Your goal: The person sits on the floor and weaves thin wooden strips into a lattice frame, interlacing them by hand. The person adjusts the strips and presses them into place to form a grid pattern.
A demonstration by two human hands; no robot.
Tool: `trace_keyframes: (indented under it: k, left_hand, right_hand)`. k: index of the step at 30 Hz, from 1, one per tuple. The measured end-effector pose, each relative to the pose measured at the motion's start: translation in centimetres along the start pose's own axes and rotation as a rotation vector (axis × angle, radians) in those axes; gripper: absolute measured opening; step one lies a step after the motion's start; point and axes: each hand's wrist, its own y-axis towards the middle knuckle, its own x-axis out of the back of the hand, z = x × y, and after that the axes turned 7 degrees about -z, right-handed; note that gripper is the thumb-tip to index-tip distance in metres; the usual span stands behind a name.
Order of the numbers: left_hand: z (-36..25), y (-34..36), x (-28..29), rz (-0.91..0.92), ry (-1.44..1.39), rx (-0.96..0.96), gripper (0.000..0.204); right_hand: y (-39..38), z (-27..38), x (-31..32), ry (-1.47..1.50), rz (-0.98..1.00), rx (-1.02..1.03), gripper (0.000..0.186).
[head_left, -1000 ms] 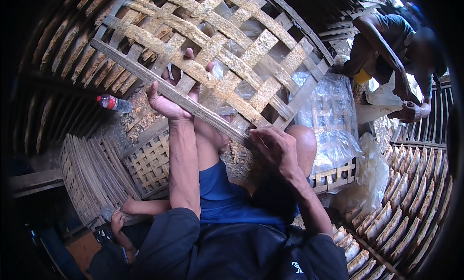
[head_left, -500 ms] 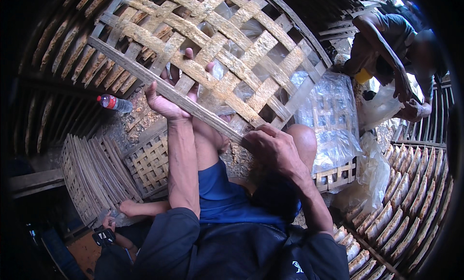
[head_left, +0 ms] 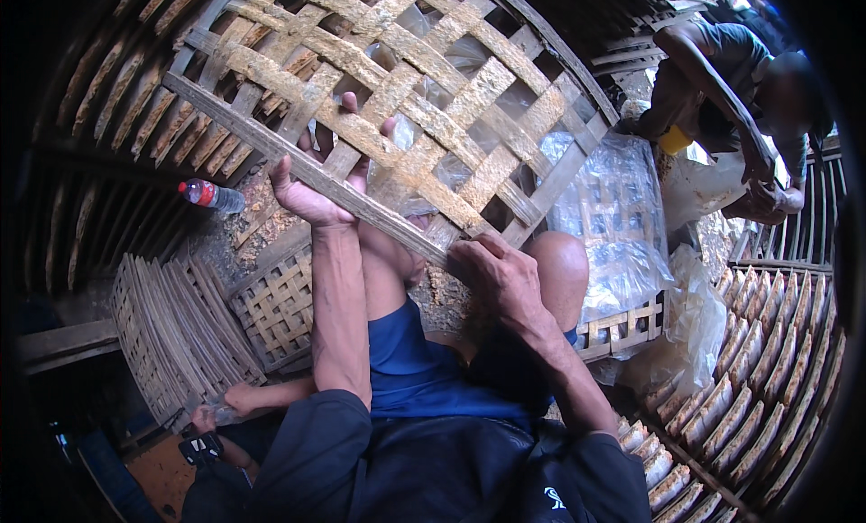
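Now we are gripping the woven bamboo tray (head_left: 424, 99) over our knees: left hand (head_left: 316, 185) still clenched on its near edge, right hand (head_left: 501, 279) sliding slightly farther rightward, fingers (head_left: 483, 248) pinching the slat.

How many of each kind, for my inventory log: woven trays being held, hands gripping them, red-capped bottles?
woven bamboo tray, held: 1
Gripping hands, left hand and right hand: 2
red-capped bottle: 1
Total: 4

A clear plastic bottle (head_left: 209, 195) with a red cap and red label is lying off to the left, and clear plastic bags (head_left: 622, 216) are sitting bunched up on the right.
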Motion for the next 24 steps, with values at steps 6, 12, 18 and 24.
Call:
trace_keyframes:
  k: [6,12,18,24]
  left_hand:
    - [-0.1,0.0,0.0,0.026,-0.031,0.017,0.08]
    - [-0.1,0.1,0.2,0.006,-0.029,0.006,0.082]
    - [-0.1,0.1,0.3,0.073,-0.111,0.05,0.088]
    - [-0.1,0.2,0.3,0.1,-0.108,0.051,0.09]
  right_hand:
    - [-0.6,-0.6,-1.0,-0.065,-0.079,0.049,0.021]
    - [-0.6,-0.9,0.1,-0.001,-0.12,-0.007,0.021]
    - [-0.2,-0.4,-0.2,0.013,-0.047,0.026,0.018]
    - [-0.4,-0.3,-0.3,-0.013,-0.079,-0.009,0.017]
